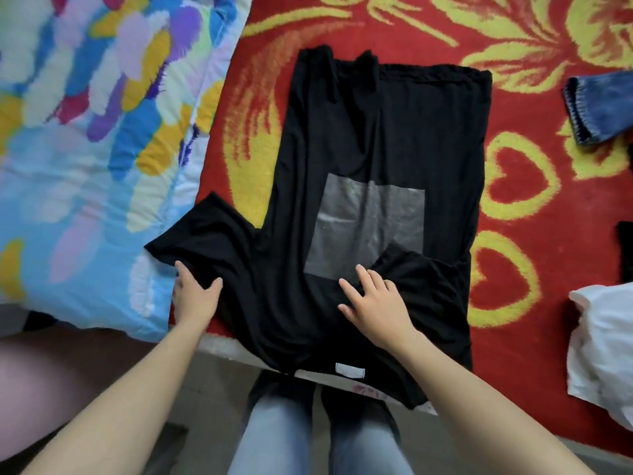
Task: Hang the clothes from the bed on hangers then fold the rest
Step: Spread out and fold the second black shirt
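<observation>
Black T-shirt (376,138) laid flat on the red blanket with yellow flowers and hearts (513,207) that covers the bed; collar end nearest the person, hem at the far side. Neck edge overhangs the near edge of the bed, white label (349,370) showing there. Grey square print (366,228) faces up, mid-body. The shirt's right-hand sleeve is folded inward and lies across the lower corner of the print. The other sleeve (202,234) is spread outward, its tip resting on the multicoloured pillow (85,149) just beside the shirt. Left hand (197,296) is at this outspread sleeve: thumb on top of the cloth, fingers along the sleeve's near edge; cannot tell whether they pinch the fabric or only rest against it. Right hand (373,303) lies flat on the shirt, fingers straight and spread, fingertips touching the folded-in sleeve and the edge of the print. Off to the right on the blanket, well apart from the shirt: a blue denim piece (596,108) at the far side and a crumpled white garment (603,344) nearer. Person's legs in light blue jeans (284,437) visible below the bed edge
</observation>
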Tool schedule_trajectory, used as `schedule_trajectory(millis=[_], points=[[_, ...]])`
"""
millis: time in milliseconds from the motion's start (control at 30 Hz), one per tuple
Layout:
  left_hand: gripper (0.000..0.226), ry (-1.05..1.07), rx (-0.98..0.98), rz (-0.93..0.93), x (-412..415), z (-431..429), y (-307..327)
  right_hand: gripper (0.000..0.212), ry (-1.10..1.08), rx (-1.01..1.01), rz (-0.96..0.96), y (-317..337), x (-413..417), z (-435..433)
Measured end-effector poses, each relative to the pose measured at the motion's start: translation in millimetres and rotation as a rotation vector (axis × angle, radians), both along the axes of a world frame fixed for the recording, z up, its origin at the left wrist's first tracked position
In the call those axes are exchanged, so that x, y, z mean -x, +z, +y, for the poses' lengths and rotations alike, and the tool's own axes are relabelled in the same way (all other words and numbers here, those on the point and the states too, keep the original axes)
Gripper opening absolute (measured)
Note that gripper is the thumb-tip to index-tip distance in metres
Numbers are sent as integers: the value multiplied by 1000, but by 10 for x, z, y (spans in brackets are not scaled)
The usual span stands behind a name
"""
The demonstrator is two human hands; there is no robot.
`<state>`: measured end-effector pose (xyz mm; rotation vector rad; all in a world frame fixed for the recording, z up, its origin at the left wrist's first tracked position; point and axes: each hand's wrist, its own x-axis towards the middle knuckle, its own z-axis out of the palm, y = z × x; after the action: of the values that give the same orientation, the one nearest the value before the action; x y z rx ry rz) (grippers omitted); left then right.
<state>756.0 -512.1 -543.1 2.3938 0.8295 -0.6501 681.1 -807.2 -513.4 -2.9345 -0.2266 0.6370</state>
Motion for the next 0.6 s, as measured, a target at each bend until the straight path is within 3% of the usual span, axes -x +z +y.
schedule_trajectory(millis=[133,433,600], points=[[83,387,257,-120,-254,179,-121,52,72,26,-7,2,-346,404],[69,766,309,-225,-629,258,-125,51,88,-55,5,-248,-1321,1105],[21,888,353,-295,-669,300,-88,64,29,-154,207,-368,-1866,1458]])
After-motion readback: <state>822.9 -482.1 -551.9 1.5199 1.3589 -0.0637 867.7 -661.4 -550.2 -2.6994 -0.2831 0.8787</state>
